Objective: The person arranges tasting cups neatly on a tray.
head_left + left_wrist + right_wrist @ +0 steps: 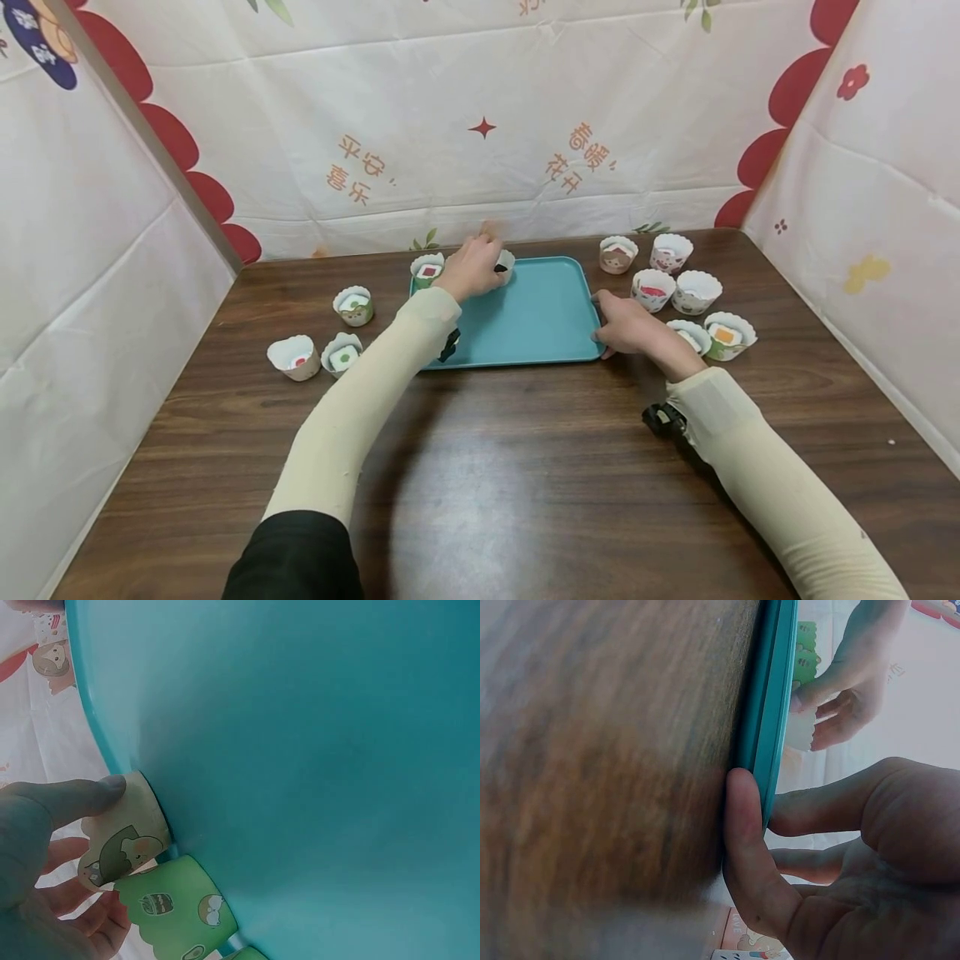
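A teal tray (536,321) lies on the wooden table. My left hand (474,268) reaches over its back edge and holds a pale paper baking cup (135,821), thumb on the near side and fingers behind. Right beside that cup, a green paper cup (182,909) stands on the tray in the left wrist view. At the tray's back left corner is a cup with a dark red square inside (429,272). My right hand (628,323) grips the tray's right edge, with thumb and fingers around the rim (772,712).
Left of the tray stand several paper cups, one with a green-dotted piece (345,357) and another with a red piece (295,358). More cups cluster on the right, including one with an orange piece (727,335). Printed cloth (480,183) hangs behind the table (480,483).
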Demonstrator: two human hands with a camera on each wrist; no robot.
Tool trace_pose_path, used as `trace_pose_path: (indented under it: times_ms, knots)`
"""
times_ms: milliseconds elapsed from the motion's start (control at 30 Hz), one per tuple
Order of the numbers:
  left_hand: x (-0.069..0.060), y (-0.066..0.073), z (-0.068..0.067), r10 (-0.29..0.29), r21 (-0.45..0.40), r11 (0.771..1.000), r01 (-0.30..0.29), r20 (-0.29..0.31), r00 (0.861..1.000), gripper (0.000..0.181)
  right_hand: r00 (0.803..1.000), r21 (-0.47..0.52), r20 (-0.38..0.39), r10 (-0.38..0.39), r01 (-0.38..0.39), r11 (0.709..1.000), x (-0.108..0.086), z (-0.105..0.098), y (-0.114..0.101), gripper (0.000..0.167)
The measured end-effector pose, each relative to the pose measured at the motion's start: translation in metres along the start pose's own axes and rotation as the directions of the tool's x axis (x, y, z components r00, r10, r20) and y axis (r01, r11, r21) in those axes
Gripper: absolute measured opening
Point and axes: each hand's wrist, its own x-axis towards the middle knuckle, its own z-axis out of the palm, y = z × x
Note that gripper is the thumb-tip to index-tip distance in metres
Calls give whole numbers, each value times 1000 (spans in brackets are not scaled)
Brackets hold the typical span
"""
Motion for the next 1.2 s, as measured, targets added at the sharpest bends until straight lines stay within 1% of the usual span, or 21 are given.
trace_pose_path:
  times_ms: [233,400,533,633,700,867,1067,1200]
  knots:
    - [0,0,-1,8,-10,1000,-8,-14,1000,50,1000,7,7,-18,18,1000,1,1,2,67]
    - [-4,0,-5,22,-9,1000,-22,-20,1000,52,1000,11,3,-19,19,1000,2,2,1,67]
    - [-8,-4,-7,20,-42,999,-21,-29,999,61,1000,10,3,-20,19,1000,3,2,0,67]
    - [-14,-7,-9,23,-78,997,-26,-41,999,66,1000,10,1,-24,24,1000,2,2,0,67]
    - [-18,-11,-11,32,-92,995,-37,-48,998,66,1000,9,1,-25,25,1000,2,2,0,67]
    - [-31,-19,-15,50,-89,994,-57,-75,996,62,1000,4,3,-25,25,1000,2,2,0,67]
    - [-48,-31,-19,35,-112,993,-47,-110,993,59,1000,-6,6,-14,14,1000,1,0,-1,68]
    - [-58,-40,-20,13,-135,990,-29,-121,993,62,1000,-14,6,-16,16,1000,1,-1,-1,68]
